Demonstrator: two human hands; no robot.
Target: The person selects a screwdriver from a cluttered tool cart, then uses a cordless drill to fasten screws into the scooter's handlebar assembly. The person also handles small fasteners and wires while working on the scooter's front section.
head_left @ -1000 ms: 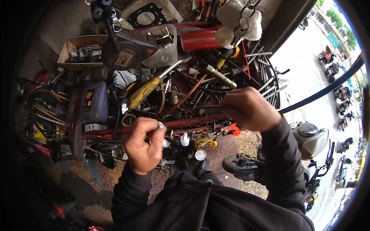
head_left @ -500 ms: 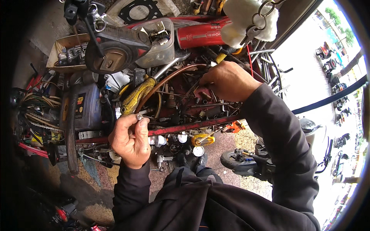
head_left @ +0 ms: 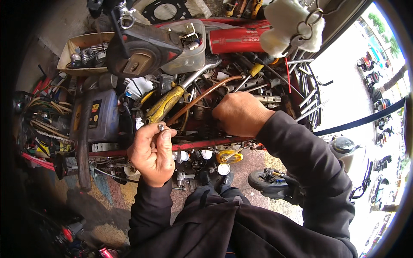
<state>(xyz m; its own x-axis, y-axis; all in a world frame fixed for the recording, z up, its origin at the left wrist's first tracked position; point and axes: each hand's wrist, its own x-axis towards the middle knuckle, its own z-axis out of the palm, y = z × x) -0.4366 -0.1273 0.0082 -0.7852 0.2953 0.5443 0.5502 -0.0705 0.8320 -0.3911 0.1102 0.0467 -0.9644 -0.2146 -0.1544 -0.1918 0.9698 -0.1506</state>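
Note:
My left hand [head_left: 151, 154] pinches a small silvery metal piece [head_left: 161, 127] between thumb and forefinger, just above the near red rim of the tool tray [head_left: 206, 144]. The piece is too small to name for certain. Over the middle of the tray, my right hand [head_left: 241, 112] reaches down among loose metal tools and parts. Its fingers are curled under and hidden behind the back of the hand. Between the hands lie a yellow-handled tool [head_left: 165, 104] and a curved copper-coloured bar [head_left: 202, 98].
Behind the tray stand a clear plastic tub [head_left: 189, 51] of small parts, a red can [head_left: 236, 41] and a cardboard box [head_left: 81, 60] of metal parts. A dark tool [head_left: 144, 49] and keys [head_left: 305, 32] hang above. A wooden handle [head_left: 81, 146] sticks out at left.
My right hand has moved nearer and to the left within the tray. The left hand keeps its pinch on the small metal piece. The whole view has shifted slightly.

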